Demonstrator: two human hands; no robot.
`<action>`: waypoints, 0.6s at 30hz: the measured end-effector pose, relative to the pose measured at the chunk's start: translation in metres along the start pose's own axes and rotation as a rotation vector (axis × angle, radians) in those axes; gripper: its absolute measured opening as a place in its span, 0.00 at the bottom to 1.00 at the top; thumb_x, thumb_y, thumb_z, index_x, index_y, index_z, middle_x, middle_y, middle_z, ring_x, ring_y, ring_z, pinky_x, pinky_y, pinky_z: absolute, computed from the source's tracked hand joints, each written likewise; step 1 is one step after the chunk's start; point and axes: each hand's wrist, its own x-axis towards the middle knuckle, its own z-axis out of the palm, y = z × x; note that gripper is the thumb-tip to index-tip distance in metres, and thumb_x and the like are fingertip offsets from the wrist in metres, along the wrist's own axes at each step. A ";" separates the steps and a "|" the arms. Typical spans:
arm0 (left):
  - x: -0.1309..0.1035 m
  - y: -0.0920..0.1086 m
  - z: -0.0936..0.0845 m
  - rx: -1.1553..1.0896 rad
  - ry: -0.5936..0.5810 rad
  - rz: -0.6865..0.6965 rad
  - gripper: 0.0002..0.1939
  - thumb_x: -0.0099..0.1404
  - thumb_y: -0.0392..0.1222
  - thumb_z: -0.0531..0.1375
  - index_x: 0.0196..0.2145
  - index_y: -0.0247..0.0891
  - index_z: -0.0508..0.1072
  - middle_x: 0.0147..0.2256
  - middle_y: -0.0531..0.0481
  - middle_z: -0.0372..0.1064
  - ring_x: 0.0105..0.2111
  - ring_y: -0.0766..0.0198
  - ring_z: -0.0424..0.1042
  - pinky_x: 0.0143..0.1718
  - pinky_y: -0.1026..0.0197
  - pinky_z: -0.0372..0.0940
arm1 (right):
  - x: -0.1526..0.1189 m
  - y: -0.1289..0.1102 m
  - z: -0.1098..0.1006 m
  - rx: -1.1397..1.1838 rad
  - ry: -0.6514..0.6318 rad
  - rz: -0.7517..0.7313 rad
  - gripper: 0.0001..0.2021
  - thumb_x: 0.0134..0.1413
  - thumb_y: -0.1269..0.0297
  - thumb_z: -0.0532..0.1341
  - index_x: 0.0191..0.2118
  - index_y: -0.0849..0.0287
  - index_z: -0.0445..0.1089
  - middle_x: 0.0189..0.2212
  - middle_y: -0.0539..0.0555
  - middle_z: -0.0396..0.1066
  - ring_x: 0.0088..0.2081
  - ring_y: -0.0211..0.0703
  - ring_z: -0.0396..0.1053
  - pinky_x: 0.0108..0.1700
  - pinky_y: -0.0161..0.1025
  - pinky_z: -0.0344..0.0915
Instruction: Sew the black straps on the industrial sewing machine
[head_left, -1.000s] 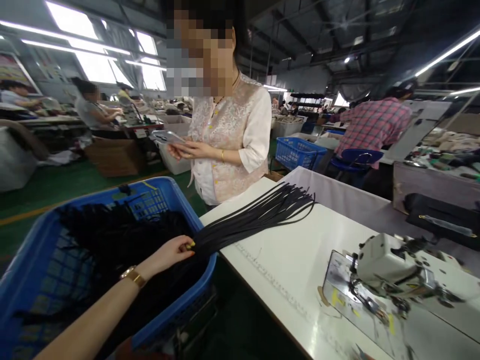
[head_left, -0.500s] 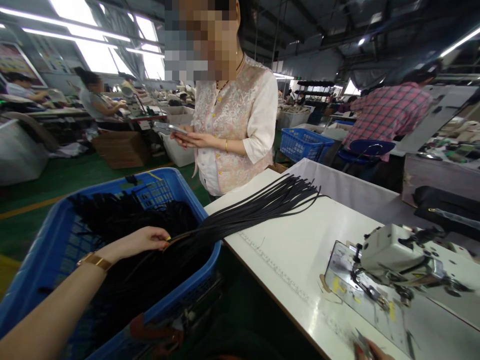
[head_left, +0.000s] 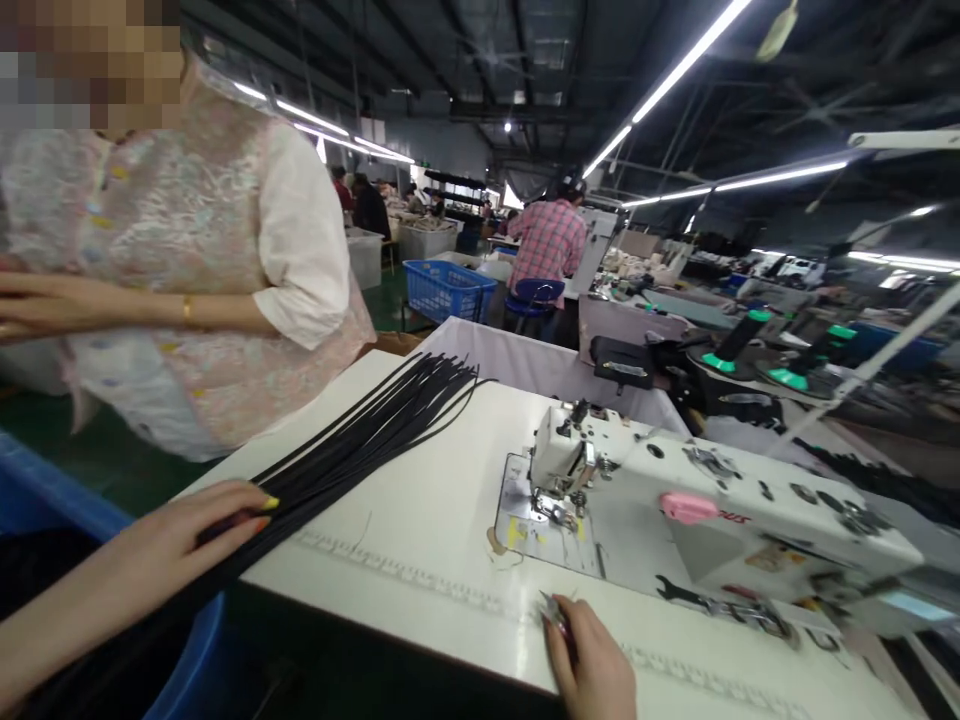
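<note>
A bundle of long black cords [head_left: 375, 420] lies across the left part of the white table [head_left: 420, 490], its loose ends fanned out toward the back. My left hand [head_left: 217, 525] is closed on the cords near the table's left edge, thumb and fingers pinched round them. At the front edge, my right hand [head_left: 592, 655] holds a small metal snipping tool [head_left: 555, 612], its tips pointing up and left. A ruler strip [head_left: 420, 575] runs along the front of the table between the two hands.
A sewing machine [head_left: 562, 450] stands right of the cords, with a wrench [head_left: 682, 592] in front of it. A person [head_left: 202, 230] stands at the left behind the table. A blue basket [head_left: 67, 485] is at the lower left, and a white bin [head_left: 510, 355] adjoins the back.
The view has swung right. My left hand has moved from over the blue basket to the cords at the table's edge. More of my right hand and its tool now shows.
</note>
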 end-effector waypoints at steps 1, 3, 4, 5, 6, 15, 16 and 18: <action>0.017 0.022 0.007 -0.050 -0.059 0.068 0.16 0.65 0.59 0.52 0.41 0.54 0.75 0.46 0.61 0.74 0.48 0.60 0.71 0.54 0.57 0.63 | -0.001 0.000 0.001 0.003 0.006 0.010 0.14 0.65 0.55 0.50 0.48 0.52 0.66 0.37 0.54 0.74 0.36 0.46 0.75 0.34 0.39 0.71; 0.047 0.065 0.029 -0.133 -0.159 0.174 0.13 0.67 0.52 0.53 0.40 0.50 0.75 0.44 0.57 0.74 0.46 0.60 0.71 0.50 0.60 0.64 | -0.001 -0.001 0.002 -0.001 0.002 0.015 0.13 0.65 0.56 0.51 0.49 0.53 0.66 0.37 0.54 0.73 0.36 0.47 0.75 0.34 0.39 0.71; 0.060 0.087 0.044 -0.178 -0.195 0.222 0.13 0.68 0.49 0.52 0.39 0.47 0.75 0.42 0.55 0.74 0.44 0.61 0.72 0.48 0.61 0.65 | -0.001 -0.002 0.001 -0.004 -0.005 0.009 0.12 0.64 0.57 0.52 0.49 0.53 0.66 0.36 0.54 0.73 0.36 0.46 0.75 0.34 0.39 0.71; 0.072 0.108 0.061 -0.228 -0.229 0.267 0.12 0.68 0.47 0.52 0.38 0.45 0.75 0.42 0.53 0.73 0.43 0.61 0.72 0.46 0.62 0.65 | 0.000 -0.003 0.000 -0.006 -0.013 0.003 0.12 0.64 0.58 0.53 0.49 0.53 0.66 0.36 0.54 0.73 0.35 0.46 0.75 0.34 0.39 0.71; 0.082 0.128 0.080 -0.282 -0.273 0.314 0.12 0.68 0.44 0.52 0.38 0.43 0.75 0.41 0.52 0.73 0.41 0.62 0.72 0.44 0.63 0.65 | 0.000 -0.004 -0.002 -0.007 -0.021 -0.004 0.11 0.63 0.60 0.54 0.49 0.53 0.66 0.35 0.53 0.73 0.34 0.45 0.74 0.33 0.39 0.70; 0.136 0.242 0.236 -0.297 -0.263 0.443 0.06 0.62 0.39 0.61 0.38 0.42 0.76 0.40 0.49 0.72 0.42 0.58 0.71 0.46 0.59 0.63 | 0.005 -0.012 -0.012 0.013 -0.083 0.027 0.12 0.60 0.67 0.55 0.48 0.53 0.65 0.32 0.52 0.71 0.32 0.46 0.71 0.32 0.40 0.68; 0.139 0.247 0.244 -0.280 -0.253 0.429 0.07 0.61 0.40 0.63 0.39 0.42 0.76 0.41 0.49 0.72 0.42 0.57 0.70 0.46 0.58 0.63 | 0.005 -0.012 -0.012 0.012 -0.088 0.031 0.12 0.60 0.67 0.55 0.49 0.53 0.65 0.32 0.52 0.70 0.32 0.46 0.71 0.32 0.40 0.68; 0.143 0.252 0.252 -0.264 -0.242 0.386 0.13 0.58 0.42 0.65 0.42 0.41 0.75 0.44 0.47 0.70 0.44 0.55 0.70 0.47 0.55 0.62 | 0.006 -0.012 -0.012 0.012 -0.087 0.029 0.12 0.60 0.68 0.54 0.48 0.53 0.66 0.31 0.52 0.70 0.32 0.45 0.71 0.32 0.40 0.67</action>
